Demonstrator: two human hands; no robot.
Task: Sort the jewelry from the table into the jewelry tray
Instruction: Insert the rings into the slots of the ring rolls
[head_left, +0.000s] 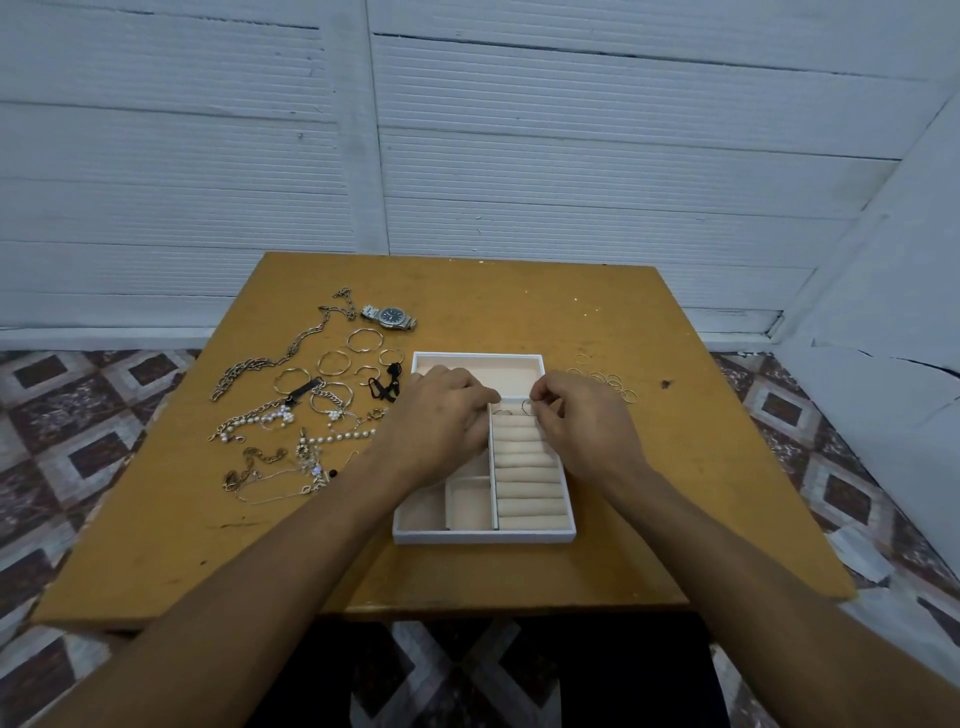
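Yellow-brown tabletop (519, 301) on patterned floor tiles (78, 415), white plank wall (571, 156) behind. The white tray (483, 536) sits centre frame, long axis bottom to top; one seated ring (502, 412) stands in its right-side rolls. Your right hand (582, 423) has its grip pinched on a thin ring (527, 407), upright over the topmost roll. Your left hand (441, 415) lies curled on the tray; whether its grip holds anything, I cannot tell.

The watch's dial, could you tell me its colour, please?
The watch dial is dark, nearly black; head view.
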